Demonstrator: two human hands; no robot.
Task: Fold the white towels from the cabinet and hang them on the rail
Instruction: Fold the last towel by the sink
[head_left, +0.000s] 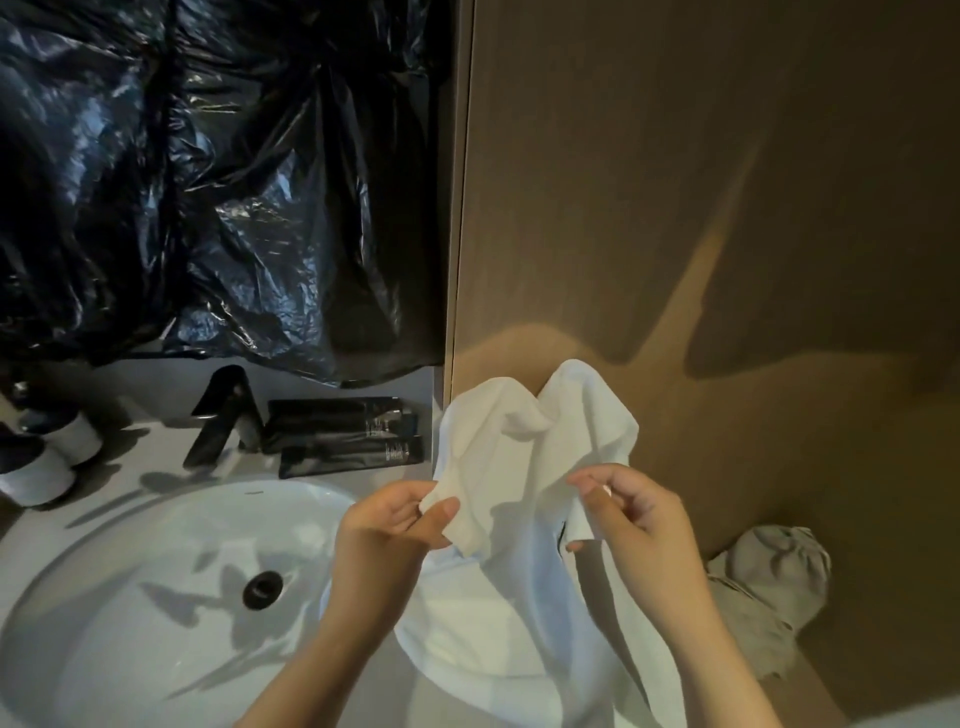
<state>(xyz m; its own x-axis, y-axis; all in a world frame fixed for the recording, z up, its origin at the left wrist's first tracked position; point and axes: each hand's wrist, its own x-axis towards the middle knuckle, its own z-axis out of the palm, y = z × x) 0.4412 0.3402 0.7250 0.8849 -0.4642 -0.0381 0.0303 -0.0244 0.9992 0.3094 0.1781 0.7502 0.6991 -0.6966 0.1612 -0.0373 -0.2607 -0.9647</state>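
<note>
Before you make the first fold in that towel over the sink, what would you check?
1. Left hand pinches a corner of the white towel: ok.
2. Right hand pinches another edge: ok.
3. Towel spread flat between the hands: not ok, it is bunched and sags.
4. Lower end apart from the sink: cannot tell, it hangs in front of the right rim.
5. Rail within sight: not ok, none shows.

Left hand (387, 525) and right hand (631, 514) pinch a white towel (519, 452); sink (130, 597) beside, seemingly untouched.
</note>
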